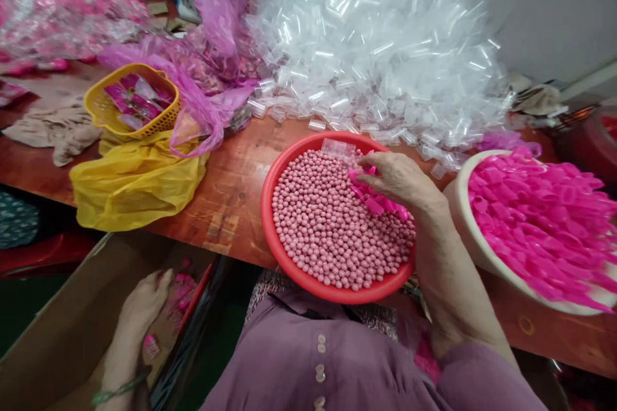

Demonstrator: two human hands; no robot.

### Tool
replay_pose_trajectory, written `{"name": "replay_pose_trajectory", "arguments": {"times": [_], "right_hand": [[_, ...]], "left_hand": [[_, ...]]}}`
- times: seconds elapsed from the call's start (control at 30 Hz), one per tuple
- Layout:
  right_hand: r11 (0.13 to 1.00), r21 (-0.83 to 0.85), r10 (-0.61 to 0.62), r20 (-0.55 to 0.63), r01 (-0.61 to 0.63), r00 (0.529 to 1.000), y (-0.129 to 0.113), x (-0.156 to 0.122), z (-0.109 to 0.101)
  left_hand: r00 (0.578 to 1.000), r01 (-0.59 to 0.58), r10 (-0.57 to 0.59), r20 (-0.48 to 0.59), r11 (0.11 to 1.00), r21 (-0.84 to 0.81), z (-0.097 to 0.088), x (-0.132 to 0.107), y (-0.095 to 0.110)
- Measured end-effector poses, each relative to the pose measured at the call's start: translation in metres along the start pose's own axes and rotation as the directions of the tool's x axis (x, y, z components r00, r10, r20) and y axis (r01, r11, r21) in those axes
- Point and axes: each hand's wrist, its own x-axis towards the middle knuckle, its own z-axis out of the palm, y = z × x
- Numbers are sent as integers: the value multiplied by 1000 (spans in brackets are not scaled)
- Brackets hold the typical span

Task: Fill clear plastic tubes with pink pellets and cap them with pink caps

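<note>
My right hand (402,181) is over the right side of a red basin (268,218) filled with small pink beads (332,225). Its thumb and fingers pinch at a bright pink plastic piece (370,171), above a small pile of similar pink pieces (378,203) lying on the beads. A clear plastic tube (338,149) rests on the beads by the far rim. Low on the left, my left hand (144,300) reaches into a cardboard box (62,314), its fingers loosely apart near pink filled items (183,292). One more pink filled item (151,345) lies beside the wrist.
Behind the basin rises a large heap of clear tubes (376,58). A white tub (465,205) of pink plastic pieces stands at right. Toward the left are a yellow basket (171,117), a yellow bag (139,180), a purple bag (219,13) and a cloth (55,128).
</note>
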Motion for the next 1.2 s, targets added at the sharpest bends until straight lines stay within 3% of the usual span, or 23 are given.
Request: {"name": "replay_pose_trajectory", "arguments": {"times": [0.07,0.13,0.2,0.23,0.3,0.37,0.43,0.47,0.5,0.57,0.63,0.73,0.87,0.97,1.1,1.2], "right_hand": [[998,-63,20,67,-15,998,0,-1,1],[994,-108,12,91,-2,996,-1,0,5],[989,-145,7,115,10,993,-2,1,10],[987,-162,8,125,13,992,-3,2,12],[981,-191,22,139,5,990,-5,5,14],[979,-202,29,146,2,989,-7,6,15],[981,-195,27,143,2,989,-8,7,16],[982,-190,22,132,3,991,-8,6,17],[983,-185,16,114,6,993,-7,6,18],[983,-181,3,68,9,998,-7,3,21],[984,-179,-14,35,20,999,-5,0,24],[988,-149,-46,-29,41,999,-1,-1,26],[998,13,-58,-235,63,970,7,2,27],[975,217,27,-352,53,936,12,6,28],[847,529,162,-337,44,927,14,11,32],[618,773,81,-242,142,967,11,11,29]], "left_hand": [[998,-11,7,-60,997,-72,-10,-2,16],[990,-48,9,-142,960,-277,-23,-11,45],[961,-190,40,-275,818,-543,-38,-24,84],[939,-275,77,-335,751,-600,-45,-30,107],[866,-474,265,-424,707,-526,-57,-39,157],[741,-669,514,-432,618,-413,-65,-37,210],[546,-838,727,-417,465,-287,-66,-25,265],[434,-901,810,-394,382,-207,-64,-16,292],[347,-938,868,-355,331,-108,-60,-7,317],[279,-941,929,-243,314,121,-51,8,361],[255,-914,958,-128,283,290,-42,18,392],[209,-888,977,-37,205,410,-31,22,410],[205,-870,978,-44,203,450,-26,23,406],[215,-877,974,-72,225,424,-26,26,397],[249,-943,959,-134,272,191,-35,31,385],[343,-909,929,-142,290,-299,-48,30,375]]}}
